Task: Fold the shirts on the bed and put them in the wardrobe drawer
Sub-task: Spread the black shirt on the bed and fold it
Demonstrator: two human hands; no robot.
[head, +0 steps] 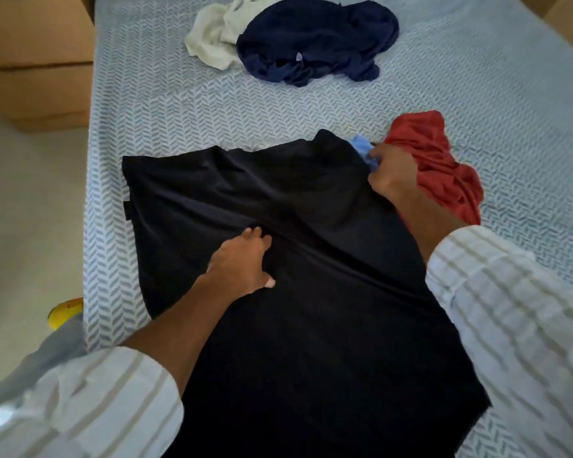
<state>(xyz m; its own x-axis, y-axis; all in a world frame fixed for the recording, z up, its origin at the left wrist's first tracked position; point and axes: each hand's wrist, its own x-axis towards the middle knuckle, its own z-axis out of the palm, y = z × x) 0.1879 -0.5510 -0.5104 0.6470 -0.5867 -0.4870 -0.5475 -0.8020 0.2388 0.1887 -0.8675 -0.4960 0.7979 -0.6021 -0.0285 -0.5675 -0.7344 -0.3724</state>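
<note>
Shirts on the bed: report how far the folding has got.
Done: no folded shirt shows. In hand: the black shirt lies spread, left hand pressing it, right hand at its edge. Left: the red, navy and white garments lie crumpled.

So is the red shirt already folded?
No, the red shirt lies crumpled on the bed beside the right hand.

A spread shirt (278, 242) lay nearest on the bed (179, 104). A crumpled shirt (434, 166) sat touching its far right corner. Two more bunched shirts (298, 38) lay side by side, well behind.
</note>
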